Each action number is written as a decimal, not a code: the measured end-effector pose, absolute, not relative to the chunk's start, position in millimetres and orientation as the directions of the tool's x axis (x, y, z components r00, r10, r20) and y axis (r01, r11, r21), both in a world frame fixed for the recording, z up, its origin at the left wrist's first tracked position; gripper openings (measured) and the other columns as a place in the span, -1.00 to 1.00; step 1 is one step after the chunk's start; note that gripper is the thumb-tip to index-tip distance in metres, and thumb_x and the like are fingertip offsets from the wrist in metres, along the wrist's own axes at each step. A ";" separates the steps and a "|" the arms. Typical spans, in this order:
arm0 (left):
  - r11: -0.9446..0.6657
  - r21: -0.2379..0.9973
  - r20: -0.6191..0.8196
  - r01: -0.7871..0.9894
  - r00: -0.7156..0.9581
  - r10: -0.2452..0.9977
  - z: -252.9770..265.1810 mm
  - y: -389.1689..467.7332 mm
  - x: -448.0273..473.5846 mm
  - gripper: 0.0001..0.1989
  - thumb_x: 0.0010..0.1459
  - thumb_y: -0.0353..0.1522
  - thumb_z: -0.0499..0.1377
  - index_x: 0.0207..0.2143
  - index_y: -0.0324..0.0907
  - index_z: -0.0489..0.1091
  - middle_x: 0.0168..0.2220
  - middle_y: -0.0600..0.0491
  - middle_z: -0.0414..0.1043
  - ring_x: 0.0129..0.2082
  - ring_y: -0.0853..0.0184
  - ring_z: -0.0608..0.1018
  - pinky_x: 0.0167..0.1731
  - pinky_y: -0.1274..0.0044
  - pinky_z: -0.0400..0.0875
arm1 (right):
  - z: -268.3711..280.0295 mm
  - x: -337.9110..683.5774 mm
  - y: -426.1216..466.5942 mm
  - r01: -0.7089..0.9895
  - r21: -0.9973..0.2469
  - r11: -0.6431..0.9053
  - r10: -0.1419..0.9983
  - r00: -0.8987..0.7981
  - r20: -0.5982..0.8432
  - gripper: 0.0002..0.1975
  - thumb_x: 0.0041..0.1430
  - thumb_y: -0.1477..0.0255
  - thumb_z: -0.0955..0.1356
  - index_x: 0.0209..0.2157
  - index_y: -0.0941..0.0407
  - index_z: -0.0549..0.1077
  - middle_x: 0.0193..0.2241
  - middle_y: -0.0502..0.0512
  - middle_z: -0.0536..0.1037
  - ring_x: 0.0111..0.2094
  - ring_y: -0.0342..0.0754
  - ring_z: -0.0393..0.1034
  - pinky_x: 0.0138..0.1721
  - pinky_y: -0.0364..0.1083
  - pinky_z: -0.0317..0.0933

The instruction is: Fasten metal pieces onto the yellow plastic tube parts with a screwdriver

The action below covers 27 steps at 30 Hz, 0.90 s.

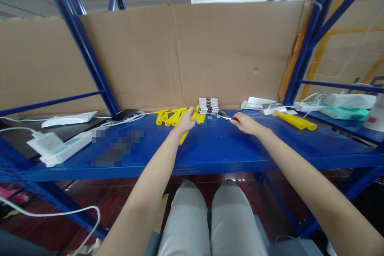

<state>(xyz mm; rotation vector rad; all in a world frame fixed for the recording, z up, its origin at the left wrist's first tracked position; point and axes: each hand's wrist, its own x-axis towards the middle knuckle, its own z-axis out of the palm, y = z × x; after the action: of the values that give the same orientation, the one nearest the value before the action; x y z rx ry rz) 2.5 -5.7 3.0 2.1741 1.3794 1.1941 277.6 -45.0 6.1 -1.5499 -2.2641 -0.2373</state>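
My left hand (186, 121) is closed around a yellow tube (184, 138), which slants out below the palm and shows again above the fingers. Several more yellow tubes (170, 119) lie fanned out to its left, and flat yellow pieces (201, 119) lie just to its right. My right hand (245, 123) grips a thin metal tool (225, 118) that points left toward the left hand; the fingers hide its near end, so its kind is unclear. Behind and between the hands stands a stack of small white bundles with dark bands (209, 105).
Two yellow tubes (295, 121) lie at the right of the blue shelf (216, 150). White packets (258, 102) rest behind the right hand. A power strip (70, 148) with a plug, cables and a phone (124, 115) occupy the left. Cardboard (228, 52) walls the back between blue posts.
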 end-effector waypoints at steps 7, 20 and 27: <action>-0.492 0.642 0.484 0.588 0.186 0.855 4.0 -6.8 2.8 -0.57 -0.05 -0.62 0.11 -0.09 -0.18 0.29 0.04 -0.07 0.45 0.08 0.20 0.48 0.04 0.35 0.42 | 6.7 278.0 -49.7 0.939 -0.134 0.317 0.889 -0.245 0.386 -0.83 0.28 0.32 0.26 -0.17 0.12 0.34 -0.30 0.22 0.57 -0.29 0.07 0.47 -0.33 -0.09 0.20; -0.498 0.629 0.490 0.598 0.192 0.850 0.6 -2.4 2.3 -0.56 -0.03 -0.59 0.13 -0.06 -0.16 0.25 0.01 -0.07 0.45 0.13 0.17 0.42 -0.03 0.34 0.47 | 7.5 275.1 -46.6 0.928 -0.134 0.349 0.885 -0.279 0.373 -0.76 0.35 0.40 0.18 -0.21 0.16 0.44 -0.20 0.28 0.57 -0.14 0.04 0.47 -0.15 -0.11 0.23; -0.484 0.639 0.479 0.598 0.182 0.859 1.4 -3.1 2.8 -0.56 -0.02 -0.60 0.13 -0.05 -0.18 0.28 0.07 -0.11 0.42 0.13 0.18 0.43 0.02 0.33 0.43 | 5.6 277.4 -46.9 0.942 -0.131 0.310 0.897 -0.244 0.369 -0.79 0.34 0.34 0.20 -0.17 0.14 0.39 -0.25 0.27 0.59 -0.24 0.05 0.49 -0.30 -0.11 0.21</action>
<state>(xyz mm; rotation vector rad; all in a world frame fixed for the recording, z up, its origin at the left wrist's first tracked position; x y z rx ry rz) 2.8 -3.1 1.4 2.1567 1.3855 1.1976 277.4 -46.9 5.6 -1.6424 -2.2090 -0.1650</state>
